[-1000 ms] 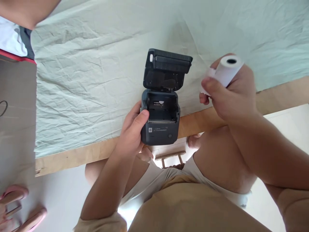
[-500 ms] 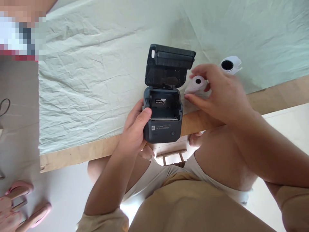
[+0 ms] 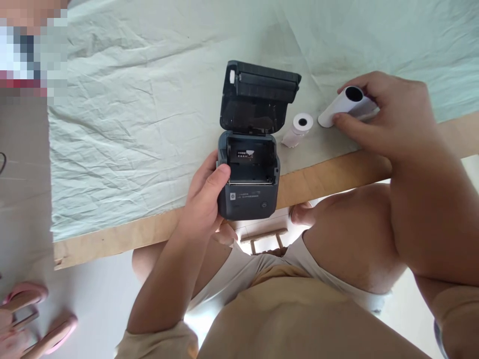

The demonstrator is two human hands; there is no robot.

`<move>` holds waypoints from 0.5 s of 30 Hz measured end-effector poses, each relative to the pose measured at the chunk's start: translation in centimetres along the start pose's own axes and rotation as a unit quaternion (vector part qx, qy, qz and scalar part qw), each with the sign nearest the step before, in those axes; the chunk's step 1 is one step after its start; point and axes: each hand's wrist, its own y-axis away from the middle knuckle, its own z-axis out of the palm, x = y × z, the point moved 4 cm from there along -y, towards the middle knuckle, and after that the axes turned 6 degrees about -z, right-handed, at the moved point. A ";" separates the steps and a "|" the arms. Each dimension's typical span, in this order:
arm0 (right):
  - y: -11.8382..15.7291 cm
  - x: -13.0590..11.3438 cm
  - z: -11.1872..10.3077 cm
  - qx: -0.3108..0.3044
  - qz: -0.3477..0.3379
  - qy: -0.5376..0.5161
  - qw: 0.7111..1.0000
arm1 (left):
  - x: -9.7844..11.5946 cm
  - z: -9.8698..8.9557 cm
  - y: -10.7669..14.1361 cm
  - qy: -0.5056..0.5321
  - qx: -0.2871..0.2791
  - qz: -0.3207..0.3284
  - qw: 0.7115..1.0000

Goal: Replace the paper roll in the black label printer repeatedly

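My left hand (image 3: pixel 204 197) grips the left side of a dark portable label printer (image 3: pixel 247 200), thumb on top. Its lid (image 3: pixel 258 94) is raised, and the paper bay (image 3: pixel 250 162) shows no roll inside. My right hand (image 3: pixel 396 112) is closed around a wide white paper roll (image 3: pixel 337 108) with a large black core; the thumb lies on its near side and the fingers reach round the far side. Between that roll and the printer stands a narrower white paper roll (image 3: pixel 297 132) with a small dark core, touched by neither hand.
A wrinkled pale green cloth (image 3: pixel 149 99) covers the table, whose wooden edge (image 3: pixel 123 234) runs in front of me. Another person is partly visible at the left, with pink slippers (image 3: pixel 62 331) on the floor. A wooden stool or rail (image 3: pixel 264 237) shows under the table.
My right hand has left the narrower roll, which now stands on the cloth, and moved right to close around the wide roll. My left hand still holds the printer.
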 end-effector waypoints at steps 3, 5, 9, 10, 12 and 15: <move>0.3 -0.8 -0.2 0.002 0.021 0.011 1.000 | 0.0 -0.2 0.0 -0.013 0.017 0.007 1.000; 0.3 -1.0 0.1 -0.009 0.000 0.005 1.000 | 0.0 -0.2 -0.1 -0.014 0.023 0.019 0.999; 0.1 -0.7 0.6 0.033 -0.072 -0.041 0.996 | 0.0 -0.2 -0.3 0.016 0.026 0.046 0.998; 0.1 -0.9 0.4 0.075 -0.093 -0.056 0.991 | 0.0 -0.2 -0.4 0.022 0.021 0.043 0.999; 0.7 -2.2 -0.5 0.173 -0.128 -0.097 0.972 | -0.1 -0.1 -0.5 0.031 0.016 0.044 0.998; 2.0 -6.1 -1.7 0.218 -0.130 -0.194 0.948 | -0.2 -0.1 -0.6 0.038 0.017 0.052 0.998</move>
